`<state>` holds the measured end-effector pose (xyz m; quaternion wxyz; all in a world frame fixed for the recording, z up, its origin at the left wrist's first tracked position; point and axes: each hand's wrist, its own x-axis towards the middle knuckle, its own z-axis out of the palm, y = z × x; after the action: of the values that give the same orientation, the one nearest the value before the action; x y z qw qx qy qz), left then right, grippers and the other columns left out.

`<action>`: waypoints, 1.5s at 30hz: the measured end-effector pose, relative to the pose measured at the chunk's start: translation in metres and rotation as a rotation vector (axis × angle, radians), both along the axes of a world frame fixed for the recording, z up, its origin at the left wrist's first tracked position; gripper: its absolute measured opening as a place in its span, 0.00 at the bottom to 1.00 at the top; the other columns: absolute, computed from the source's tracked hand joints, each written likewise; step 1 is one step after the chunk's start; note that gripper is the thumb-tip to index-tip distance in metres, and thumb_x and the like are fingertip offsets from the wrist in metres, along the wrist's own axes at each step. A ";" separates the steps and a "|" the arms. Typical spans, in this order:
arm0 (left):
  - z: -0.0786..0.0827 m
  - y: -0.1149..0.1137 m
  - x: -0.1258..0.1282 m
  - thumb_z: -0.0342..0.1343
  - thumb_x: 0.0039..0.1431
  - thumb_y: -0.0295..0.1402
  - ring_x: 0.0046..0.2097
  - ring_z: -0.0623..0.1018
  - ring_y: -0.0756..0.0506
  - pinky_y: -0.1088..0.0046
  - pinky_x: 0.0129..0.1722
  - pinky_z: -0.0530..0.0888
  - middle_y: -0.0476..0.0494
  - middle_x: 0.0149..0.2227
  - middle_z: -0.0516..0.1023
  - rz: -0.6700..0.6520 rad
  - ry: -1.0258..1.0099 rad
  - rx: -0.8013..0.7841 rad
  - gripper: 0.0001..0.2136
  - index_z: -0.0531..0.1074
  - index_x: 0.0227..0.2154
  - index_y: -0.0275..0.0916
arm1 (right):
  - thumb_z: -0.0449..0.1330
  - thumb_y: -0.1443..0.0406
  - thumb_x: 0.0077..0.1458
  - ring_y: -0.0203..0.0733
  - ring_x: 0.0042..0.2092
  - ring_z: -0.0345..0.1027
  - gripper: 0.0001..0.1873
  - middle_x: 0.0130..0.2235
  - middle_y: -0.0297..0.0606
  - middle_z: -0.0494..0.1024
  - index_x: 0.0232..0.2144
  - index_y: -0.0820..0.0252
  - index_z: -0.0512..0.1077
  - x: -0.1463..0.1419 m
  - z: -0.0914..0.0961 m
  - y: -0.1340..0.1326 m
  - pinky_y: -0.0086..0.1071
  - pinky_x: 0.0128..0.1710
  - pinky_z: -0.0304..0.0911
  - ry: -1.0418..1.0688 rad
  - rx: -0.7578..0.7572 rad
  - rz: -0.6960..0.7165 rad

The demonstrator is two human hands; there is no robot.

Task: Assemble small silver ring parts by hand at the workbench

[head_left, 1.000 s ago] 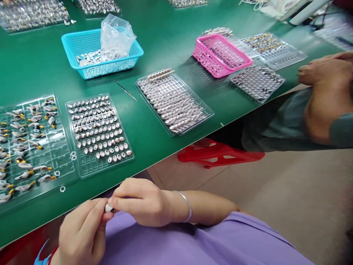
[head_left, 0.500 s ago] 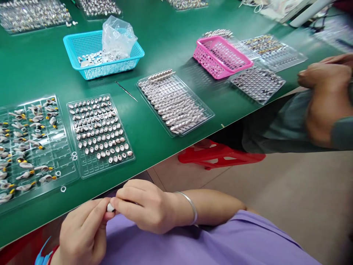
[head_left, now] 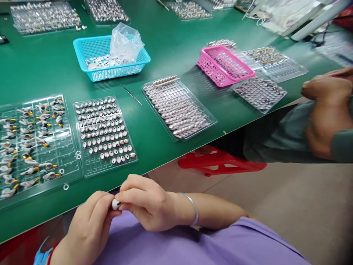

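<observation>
Our two hands pinch a small white piece just off the near edge of the worktop.
We hold it above our purple top, the fingers of our left hand closed on its left side and those of our right hand gripping it from the right, beside a dark spot on its surface; the exact fingertip contact is partly hidden. Beyond our hands lies a clear tray with rows of small white cups; to its left, a larger tray carries white parts with yellow ends, and tweezers lie between the rowed tray and a blue basket.
</observation>
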<state>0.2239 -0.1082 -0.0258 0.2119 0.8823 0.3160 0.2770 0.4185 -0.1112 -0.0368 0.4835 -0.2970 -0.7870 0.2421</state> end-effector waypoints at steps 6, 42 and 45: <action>0.000 0.001 -0.003 0.42 0.70 0.27 0.27 0.72 0.50 0.77 0.26 0.70 0.47 0.27 0.72 -0.016 0.080 0.054 0.09 0.65 0.35 0.38 | 0.53 0.72 0.61 0.36 0.33 0.65 0.05 0.31 0.43 0.73 0.38 0.67 0.69 -0.001 0.002 -0.002 0.27 0.34 0.69 0.011 -0.090 0.028; 0.014 -0.001 -0.001 0.46 0.56 0.17 0.22 0.75 0.54 0.83 0.24 0.72 0.52 0.22 0.75 -0.039 -0.087 -0.136 0.12 0.69 0.38 0.38 | 0.49 0.76 0.55 0.35 0.23 0.58 0.10 0.21 0.37 0.68 0.28 0.66 0.69 -0.013 -0.007 -0.003 0.29 0.23 0.58 -0.012 0.213 -0.073; 0.014 -0.002 0.001 0.47 0.56 0.17 0.21 0.76 0.53 0.83 0.24 0.73 0.52 0.22 0.76 -0.030 -0.109 -0.104 0.13 0.68 0.40 0.38 | 0.49 0.76 0.57 0.35 0.25 0.63 0.10 0.22 0.37 0.70 0.31 0.68 0.70 -0.011 -0.012 -0.003 0.28 0.25 0.61 -0.003 0.233 -0.069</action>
<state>0.2253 -0.1101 -0.0121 0.2785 0.8584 0.3045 0.3047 0.4079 -0.1144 -0.0486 0.5216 -0.2661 -0.7999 0.1315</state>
